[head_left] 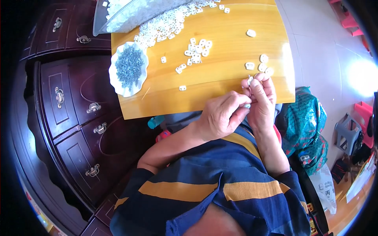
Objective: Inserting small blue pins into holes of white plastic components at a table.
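Note:
Over the table's near right edge, my right hand [263,100] is closed, pinching a small white plastic piece [249,81] between thumb and fingers. My left hand [224,116] meets it from the left, thumb and forefinger pressed together. Something tiny and pale shows at those fingertips, too small to name. Just beyond my right hand lie several rounded white pieces with dark holes [250,66]. A loose cluster of similar pieces [197,49] sits mid-table. To the left, a white scalloped bowl [113,74] holds many small dark metal screws [129,67].
A grey bin [130,17] full of white pieces stands at the table's far left, beside a spread heap of small white pieces [163,25]. Dark wooden drawers [75,82] line the left. Right of the wooden table [220,78] are a green bag [305,122] and a grey stool [348,133].

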Motion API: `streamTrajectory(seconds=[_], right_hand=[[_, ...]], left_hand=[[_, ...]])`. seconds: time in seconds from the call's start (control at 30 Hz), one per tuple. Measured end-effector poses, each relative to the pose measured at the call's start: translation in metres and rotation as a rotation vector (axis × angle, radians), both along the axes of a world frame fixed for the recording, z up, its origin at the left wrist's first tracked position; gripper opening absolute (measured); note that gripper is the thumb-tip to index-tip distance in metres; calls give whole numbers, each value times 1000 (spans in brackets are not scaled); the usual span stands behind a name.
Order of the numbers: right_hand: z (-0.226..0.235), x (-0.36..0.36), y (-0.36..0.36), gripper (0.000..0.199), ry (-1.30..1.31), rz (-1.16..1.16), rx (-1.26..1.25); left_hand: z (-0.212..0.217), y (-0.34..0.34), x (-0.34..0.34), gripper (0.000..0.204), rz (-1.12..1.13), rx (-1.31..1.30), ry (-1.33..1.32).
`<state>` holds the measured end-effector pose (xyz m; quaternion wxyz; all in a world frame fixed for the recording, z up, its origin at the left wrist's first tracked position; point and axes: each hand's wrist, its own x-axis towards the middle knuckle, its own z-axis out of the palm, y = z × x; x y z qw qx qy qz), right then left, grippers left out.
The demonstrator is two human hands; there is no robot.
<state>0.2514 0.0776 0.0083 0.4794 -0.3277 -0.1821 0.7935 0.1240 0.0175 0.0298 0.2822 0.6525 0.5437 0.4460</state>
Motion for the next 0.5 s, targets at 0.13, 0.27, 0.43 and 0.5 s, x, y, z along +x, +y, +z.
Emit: streamTrajectory(seconds=[0.13,0.27,0.43,0.5], right_hand=[[4,-3,-4,8,23,-9,-78],[1,-1,-7,9,23,-25,-31],[3,0,-10,8,-31,9,24],[3,-1,-11,8,-35,26,37]], left_hand=[[-4,-1,8,29,-63,47,2],[-5,-5,12,24,-35,13,-41],[-5,-10,11,18,-38,-101,-92],[-3,-13,11,15,-46,-148,-138]])
